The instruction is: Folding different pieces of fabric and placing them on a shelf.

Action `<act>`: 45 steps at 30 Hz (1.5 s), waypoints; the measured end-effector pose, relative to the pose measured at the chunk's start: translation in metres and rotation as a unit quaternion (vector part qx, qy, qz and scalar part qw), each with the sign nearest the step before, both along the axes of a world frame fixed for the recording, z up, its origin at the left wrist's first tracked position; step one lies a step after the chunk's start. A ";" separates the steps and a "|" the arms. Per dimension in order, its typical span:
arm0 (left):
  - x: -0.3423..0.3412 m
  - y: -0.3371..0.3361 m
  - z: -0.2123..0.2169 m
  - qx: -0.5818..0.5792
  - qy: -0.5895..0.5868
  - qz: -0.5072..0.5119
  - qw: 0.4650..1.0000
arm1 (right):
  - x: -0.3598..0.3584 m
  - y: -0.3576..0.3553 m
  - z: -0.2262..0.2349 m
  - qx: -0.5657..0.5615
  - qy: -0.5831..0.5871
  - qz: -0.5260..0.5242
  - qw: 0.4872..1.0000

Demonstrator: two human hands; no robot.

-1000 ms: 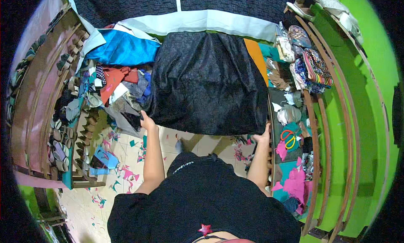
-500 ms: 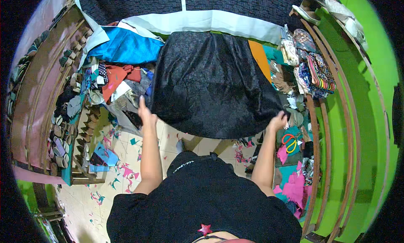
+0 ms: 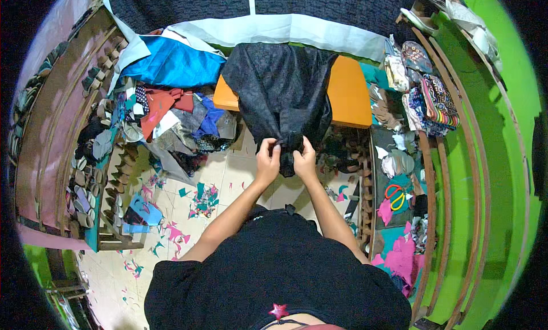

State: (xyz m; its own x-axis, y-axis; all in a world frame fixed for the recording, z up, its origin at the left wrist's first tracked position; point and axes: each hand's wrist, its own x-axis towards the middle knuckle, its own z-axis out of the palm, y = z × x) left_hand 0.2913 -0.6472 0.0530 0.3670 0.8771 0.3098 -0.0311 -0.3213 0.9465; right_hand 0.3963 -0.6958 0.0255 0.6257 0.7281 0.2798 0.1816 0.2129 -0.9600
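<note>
A black patterned fabric lies over an orange tabletop and hangs down its front edge toward me. Its near part is drawn together into folds between my hands. My left hand pinches the gathered cloth on the left. Close beside it, my right hand grips the cloth on the right. A bunched end of the fabric dangles between and below the two hands. The orange surface shows on both sides of the cloth.
Left of the table lie a shiny blue cloth and red fabric. Wooden shoe racks stand at the left. To the right are red-and-yellow scissors, pink scraps and folded patterned cloths. Scraps litter the tiled floor.
Both hands have come together at the middle from the fabric's two sides. The spread cloth is now gathered, uncovering orange tabletop at left and right.
</note>
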 end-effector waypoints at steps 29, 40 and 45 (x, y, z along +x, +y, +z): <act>-0.074 0.060 0.010 0.161 0.124 0.218 0.954 | 0.090 -0.075 -0.091 0.005 0.630 -0.111 0.769; -0.063 0.051 0.010 0.012 0.010 0.226 0.974 | 0.069 -0.065 -0.031 -0.175 0.192 -0.476 0.840; -0.048 0.042 0.009 -0.078 -0.065 0.104 0.989 | 0.052 -0.048 0.006 -0.026 0.008 -0.283 0.959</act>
State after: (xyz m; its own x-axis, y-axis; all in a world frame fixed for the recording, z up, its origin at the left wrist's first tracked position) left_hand 0.2435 -0.6048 0.0618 0.1385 0.9706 0.1968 -0.1050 -0.1832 0.9775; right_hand 0.4484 -0.7441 0.0316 0.9288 0.2825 0.2397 0.2391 0.0371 -0.9703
